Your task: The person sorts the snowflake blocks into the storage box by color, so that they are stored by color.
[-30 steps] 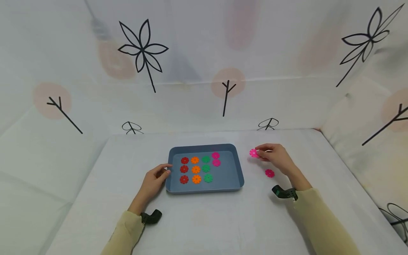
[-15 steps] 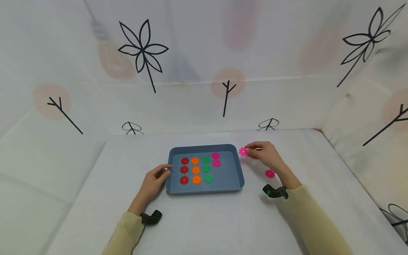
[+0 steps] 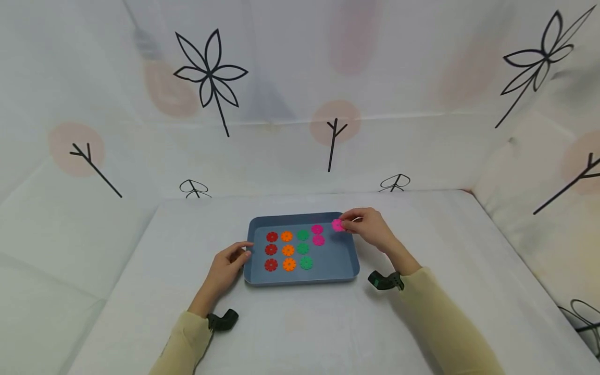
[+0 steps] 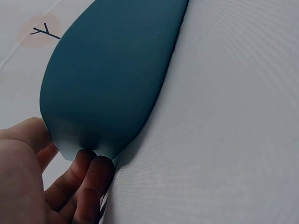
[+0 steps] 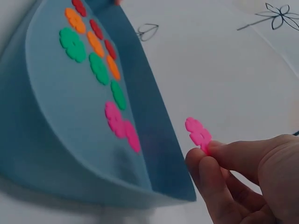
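Observation:
A blue-grey tray (image 3: 333,265) lies on the white table, with rows of flower-shaped plastic discs in it. Red discs (image 3: 271,250) stand leftmost, then orange discs (image 3: 288,250), green discs (image 3: 303,249) and two pink discs (image 3: 318,240). My left hand (image 3: 225,268) holds the tray's left rim; in the left wrist view its fingertips (image 4: 100,168) and thumb lie on either side of the wall. Above the tray's back right corner my right hand (image 3: 370,227) pinches another pink disc (image 5: 198,133) between thumb and fingers, apart from the tray floor.
The white-covered table (image 3: 300,328) extends around the tray. A white cloth backdrop (image 3: 281,156) with printed plants rises behind and at both sides. Dark wrist cameras (image 3: 385,281) are strapped to both wrists.
My right hand has carried the pink disc leftward from the table to over the tray. Its forearm now covers the spot where a loose pink disc lay. The left hand stays put.

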